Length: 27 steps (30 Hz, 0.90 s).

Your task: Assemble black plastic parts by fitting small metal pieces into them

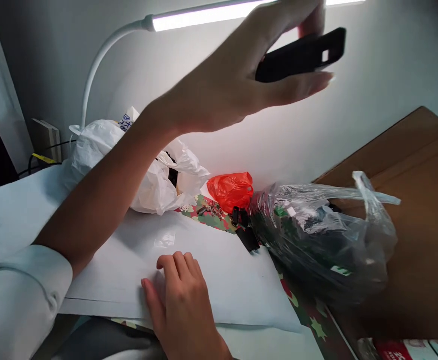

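My left hand (pixel 237 80), raised high in front of the wall, is closed around an elongated black plastic piece (pixel 301 57) with a small rectangular opening near its far end. What exactly the piece is, I cannot tell. Down on the white paper sheet (pixel 237 285), my right hand (pixel 185 290) rests palm down with its fingers slightly curled and the thumb apart, holding nothing. A small clear plastic bag (pixel 165 240) lies just beyond its fingertips. Further back are several small black pieces (pixel 247 239) beside a red plastic bag (pixel 231 191).
White plastic bags (pixel 159 185) stand at the back left. A large clear bag (pixel 316 245) of dark items lies right, against a cardboard box (pixel 414 215). A lit lamp (pixel 204 15) hangs above. Camouflage-patterned cloth (pixel 312 315) shows under the paper.
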Motion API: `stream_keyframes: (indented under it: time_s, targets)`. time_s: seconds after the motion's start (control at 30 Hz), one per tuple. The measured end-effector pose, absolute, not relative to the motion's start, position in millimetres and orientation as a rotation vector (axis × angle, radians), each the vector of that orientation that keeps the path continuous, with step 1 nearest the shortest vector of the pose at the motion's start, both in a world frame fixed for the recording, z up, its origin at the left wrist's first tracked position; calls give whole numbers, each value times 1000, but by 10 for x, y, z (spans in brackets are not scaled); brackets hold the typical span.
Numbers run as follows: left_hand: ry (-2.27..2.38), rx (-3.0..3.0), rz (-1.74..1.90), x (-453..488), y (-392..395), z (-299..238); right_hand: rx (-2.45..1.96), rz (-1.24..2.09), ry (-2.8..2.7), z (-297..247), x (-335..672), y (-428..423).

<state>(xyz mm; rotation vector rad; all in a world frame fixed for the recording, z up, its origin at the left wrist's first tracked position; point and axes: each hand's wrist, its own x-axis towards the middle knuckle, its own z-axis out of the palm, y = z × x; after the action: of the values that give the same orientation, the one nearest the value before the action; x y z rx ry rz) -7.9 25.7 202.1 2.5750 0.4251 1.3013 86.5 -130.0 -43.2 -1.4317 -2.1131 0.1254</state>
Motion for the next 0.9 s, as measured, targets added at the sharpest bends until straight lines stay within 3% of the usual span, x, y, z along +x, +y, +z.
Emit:
stream_keyframes:
  time_s: [0.1, 0.53, 0.9]
  targets:
    - [166, 2550, 1387, -82, 239, 1975, -1503, 134, -2115, -407, 851, -1279]
    - [-77, 2279, 1347, 19, 310, 1893, -1598, 49, -2144, -517, 756, -1153]
    - [41, 2241, 1318, -141, 195, 1919, -1611, 246, -2094, -398, 859, -1207]
